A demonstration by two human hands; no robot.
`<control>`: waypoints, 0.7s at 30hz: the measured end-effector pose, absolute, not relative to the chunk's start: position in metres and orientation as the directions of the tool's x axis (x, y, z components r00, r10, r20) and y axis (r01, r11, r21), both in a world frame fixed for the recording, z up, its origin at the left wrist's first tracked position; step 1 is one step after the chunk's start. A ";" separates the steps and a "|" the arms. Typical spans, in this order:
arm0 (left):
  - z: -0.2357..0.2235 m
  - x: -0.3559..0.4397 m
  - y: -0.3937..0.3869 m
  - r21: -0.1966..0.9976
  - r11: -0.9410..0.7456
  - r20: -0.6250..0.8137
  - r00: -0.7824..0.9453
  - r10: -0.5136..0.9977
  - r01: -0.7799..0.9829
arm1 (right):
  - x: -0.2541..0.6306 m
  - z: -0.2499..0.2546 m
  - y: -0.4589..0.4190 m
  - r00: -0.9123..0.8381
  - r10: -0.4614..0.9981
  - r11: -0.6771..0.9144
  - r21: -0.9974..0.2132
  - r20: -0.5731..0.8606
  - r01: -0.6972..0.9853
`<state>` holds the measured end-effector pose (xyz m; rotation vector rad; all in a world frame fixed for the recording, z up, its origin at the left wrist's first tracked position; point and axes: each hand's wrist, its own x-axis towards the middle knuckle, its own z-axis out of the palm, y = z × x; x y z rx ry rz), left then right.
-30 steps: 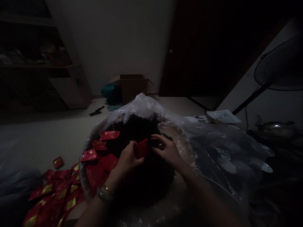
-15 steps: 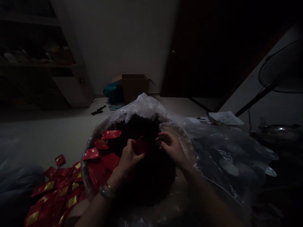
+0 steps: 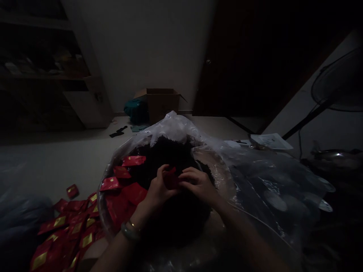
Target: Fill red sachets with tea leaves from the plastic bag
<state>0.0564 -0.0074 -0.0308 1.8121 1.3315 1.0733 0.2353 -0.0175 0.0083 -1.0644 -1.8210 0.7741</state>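
Observation:
My left hand (image 3: 161,189) is closed on a small red packet (image 3: 171,180), holding it upright over a heap of loose, dark tea leaves (image 3: 170,149). My right hand (image 3: 197,185) is at the packet's mouth with its fingers pinched together; the fingertips touch the packet, and the tea leaves between them are mostly hidden. The heap lies in a round tub lined with clear plastic (image 3: 176,122). Several red packets (image 3: 134,161) lie along the tub's left side, some flat and some puffed.
Many red packets with gold labels (image 3: 76,228) are piled on the floor to the left. A clear plastic sheet (image 3: 266,189) spreads to the right. Farther back stand an open cardboard box (image 3: 163,105), a teal bag (image 3: 136,111) and a fan (image 3: 337,83). The room is dim.
My right hand has moved left from above the tea leaves to the mouth of the red packet. My left hand still holds the packet, shifted slightly right.

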 end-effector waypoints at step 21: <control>-0.035 0.054 -0.004 0.675 -0.528 0.380 0.371 0.847 0.515 | 0.234 0.011 -0.019 -0.207 0.959 0.265 -0.873 0.194 0.410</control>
